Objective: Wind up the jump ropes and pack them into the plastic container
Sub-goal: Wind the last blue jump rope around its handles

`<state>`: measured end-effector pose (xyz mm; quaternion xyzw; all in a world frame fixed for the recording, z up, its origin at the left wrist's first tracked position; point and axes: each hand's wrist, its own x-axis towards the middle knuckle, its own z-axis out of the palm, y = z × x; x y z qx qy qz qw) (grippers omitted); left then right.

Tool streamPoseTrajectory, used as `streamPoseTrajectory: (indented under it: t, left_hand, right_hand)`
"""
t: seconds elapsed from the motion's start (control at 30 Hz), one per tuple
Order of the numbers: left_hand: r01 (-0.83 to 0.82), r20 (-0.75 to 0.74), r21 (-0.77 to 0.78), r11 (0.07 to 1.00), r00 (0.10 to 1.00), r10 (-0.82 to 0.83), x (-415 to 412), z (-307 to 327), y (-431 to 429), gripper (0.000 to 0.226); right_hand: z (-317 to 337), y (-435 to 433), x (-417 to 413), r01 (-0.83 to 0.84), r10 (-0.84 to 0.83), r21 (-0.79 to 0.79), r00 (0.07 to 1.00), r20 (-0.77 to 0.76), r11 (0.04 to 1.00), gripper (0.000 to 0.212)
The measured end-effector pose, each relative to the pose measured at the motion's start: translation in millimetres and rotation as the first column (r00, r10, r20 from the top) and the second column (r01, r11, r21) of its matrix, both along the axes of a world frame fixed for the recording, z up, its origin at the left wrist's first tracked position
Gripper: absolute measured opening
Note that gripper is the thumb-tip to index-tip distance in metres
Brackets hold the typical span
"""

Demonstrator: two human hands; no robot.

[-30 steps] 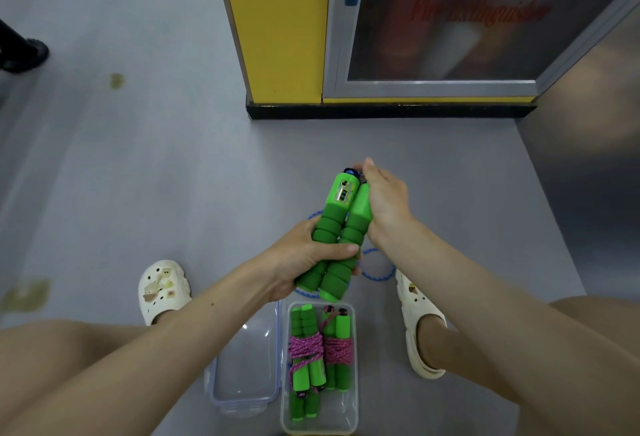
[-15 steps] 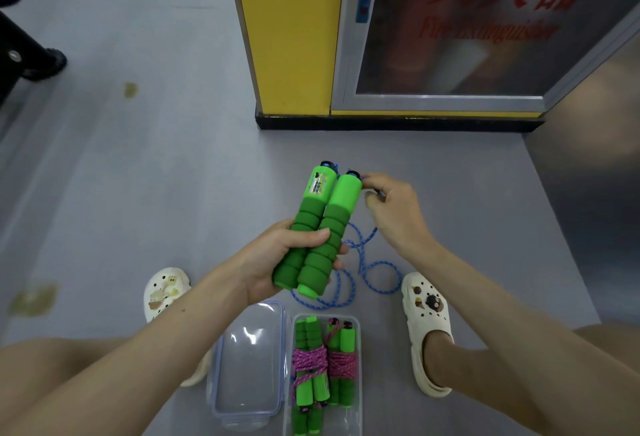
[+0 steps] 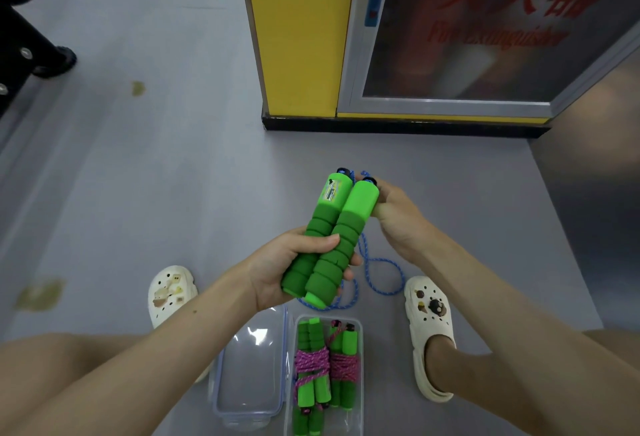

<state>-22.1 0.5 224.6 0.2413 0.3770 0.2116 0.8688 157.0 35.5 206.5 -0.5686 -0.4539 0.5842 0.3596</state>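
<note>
Your left hand [image 3: 282, 271] wraps the ribbed foam of the two green handles [image 3: 332, 233], held side by side above the grey floor [image 3: 173, 176]. Your right hand [image 3: 398, 222] curls round the smooth top of the right one. Their blue braided rope [image 3: 379, 271] loops onto the floor. Nearest you, the clear plastic container [image 3: 348, 421] holds two pink-wound bundles [image 3: 325, 366], its lid [image 3: 251, 376] just left. Open floor runs ahead to the yellow pillar [image 3: 298, 37].

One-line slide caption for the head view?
Left hand grips both green handles, right hand holds their top; blue rope lies unwound by the plastic container.
</note>
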Motion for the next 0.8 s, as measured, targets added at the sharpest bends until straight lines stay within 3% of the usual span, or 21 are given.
streamPoseTrajectory:
  t: [0.23, 0.3, 0.37, 0.43, 0.57, 0.8]
  left_hand:
    - [0.003, -0.019, 0.016, 1.000, 1.000, -0.002, -2, -1, 0, 0.035]
    - [0.001, -0.079, 0.072, 0.997, 0.997, 0.005, -2, -3, 0, 0.035]
    - [-0.007, -0.142, 0.124, 0.992, 0.989, 0.025, -1, -5, -2, 0.030]
    - [-0.016, -0.173, 0.152, 0.988, 0.984, 0.043, 0, -7, -4, 0.025]
    - [-0.021, -0.171, 0.171, 0.985, 0.984, 0.050, 0, -5, -4, 0.025]
    - [-0.078, -0.082, 0.089, 0.993, 0.993, 0.086, -2, 1, -2, 0.033]
  right_hand:
    - [-3, 0, -2, -0.011, 0.009, -0.086, 1.000, -0.022, 0.996, 0.025]
    - [-3, 0, -2, 0.070, -0.059, -0.062, 0.986, 0.158, 0.996, 0.020]
    - [-6, 1, 0, 0.076, -0.114, 0.099, 0.875, 0.470, 0.992, 0.017]
    - [-7, -3, 0, 0.027, -0.168, 0.243, 0.793, 0.586, 0.970, 0.024]
    - [-10, -4, -1, 0.019, -0.213, 0.354, 0.829, 0.517, 0.935, 0.017]
    - [-6, -2, 5, 0.070, -0.132, 0.255, 0.963, 0.235, 0.965, 0.018]
